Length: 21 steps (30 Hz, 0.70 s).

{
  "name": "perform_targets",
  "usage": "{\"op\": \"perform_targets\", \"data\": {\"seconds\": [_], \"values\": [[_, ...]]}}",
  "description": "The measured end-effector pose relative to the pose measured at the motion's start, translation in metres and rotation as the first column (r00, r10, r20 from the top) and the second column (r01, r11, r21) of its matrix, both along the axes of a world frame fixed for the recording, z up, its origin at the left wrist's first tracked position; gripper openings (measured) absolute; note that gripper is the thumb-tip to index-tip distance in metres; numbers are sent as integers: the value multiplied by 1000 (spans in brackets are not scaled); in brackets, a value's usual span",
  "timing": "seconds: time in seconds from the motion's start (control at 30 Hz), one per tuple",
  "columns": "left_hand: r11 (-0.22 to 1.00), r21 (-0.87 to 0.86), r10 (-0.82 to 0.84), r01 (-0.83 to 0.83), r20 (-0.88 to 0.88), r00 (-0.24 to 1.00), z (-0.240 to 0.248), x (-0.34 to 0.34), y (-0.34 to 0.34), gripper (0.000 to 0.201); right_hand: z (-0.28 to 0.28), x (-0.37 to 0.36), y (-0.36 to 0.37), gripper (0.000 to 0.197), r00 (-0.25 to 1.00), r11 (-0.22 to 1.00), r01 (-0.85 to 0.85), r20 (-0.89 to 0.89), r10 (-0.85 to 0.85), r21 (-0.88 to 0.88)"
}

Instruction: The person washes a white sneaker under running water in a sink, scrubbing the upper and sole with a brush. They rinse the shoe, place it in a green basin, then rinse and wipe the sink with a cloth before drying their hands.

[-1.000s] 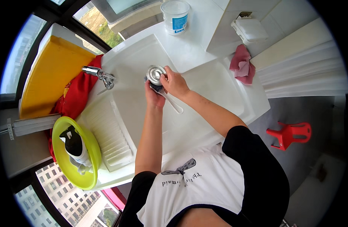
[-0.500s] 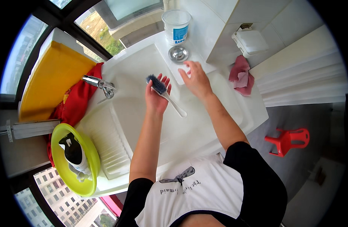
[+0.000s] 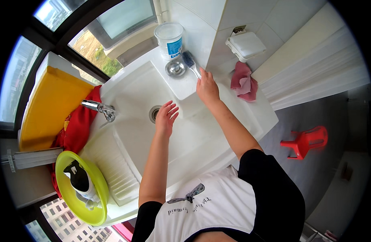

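A scrub brush [image 3: 188, 60] with dark grey-blue bristles and a white handle is at the sink's back ledge, next to a round metal dish [image 3: 175, 68]. My right hand [image 3: 208, 88] has its fingers closed on the end of the brush's handle. Whether the brush rests on the ledge or hovers just over it, I cannot tell. Over the basin of the white sink [image 3: 185, 133], near the drain [image 3: 154, 114], my left hand [image 3: 166, 117] is empty with its fingers stretched and slightly curled.
Behind the dish stands a white bucket [image 3: 163, 34]. A chrome faucet [image 3: 100, 108] and red cloth [image 3: 78, 125] are at the left. A yellow-green basin [image 3: 97, 209] holds a black-and-white shoe [image 3: 78, 177]. Right of the hands lie a pink cloth [image 3: 244, 80] and, lower, a red stool [image 3: 304, 143].
The brush has passed from my left hand to my right, which has carried it to the back ledge beside the dish. My left hand has dropped lower, uncovering the drain.
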<state>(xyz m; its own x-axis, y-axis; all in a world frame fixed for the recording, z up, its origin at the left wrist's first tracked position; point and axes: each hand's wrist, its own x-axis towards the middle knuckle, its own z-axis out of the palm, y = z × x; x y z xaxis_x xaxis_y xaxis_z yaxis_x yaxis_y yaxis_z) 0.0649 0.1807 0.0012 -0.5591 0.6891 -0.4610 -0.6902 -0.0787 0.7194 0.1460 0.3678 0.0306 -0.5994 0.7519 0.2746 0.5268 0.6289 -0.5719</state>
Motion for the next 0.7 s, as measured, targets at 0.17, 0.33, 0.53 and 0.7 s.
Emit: {"op": "perform_targets", "data": {"seconds": [0.17,0.33,0.53,0.7], "values": [[999,-18,37,-36,59,998,-24,0,-34,33,-19,-13,15,27,1000,968,11,24,-18,251],[988,-27,157,-155,113,981,-39,2,-84,25,2,42,18,30,990,914,112,31,-134,389],[961,-52,275,-270,170,946,-52,-11,-119,23,-47,131,94,33,901,914,212,291,-320,347],[891,-101,452,-442,114,885,-66,-26,-147,23,10,79,-40,30,946,800,-144,156,284,-582]]}}
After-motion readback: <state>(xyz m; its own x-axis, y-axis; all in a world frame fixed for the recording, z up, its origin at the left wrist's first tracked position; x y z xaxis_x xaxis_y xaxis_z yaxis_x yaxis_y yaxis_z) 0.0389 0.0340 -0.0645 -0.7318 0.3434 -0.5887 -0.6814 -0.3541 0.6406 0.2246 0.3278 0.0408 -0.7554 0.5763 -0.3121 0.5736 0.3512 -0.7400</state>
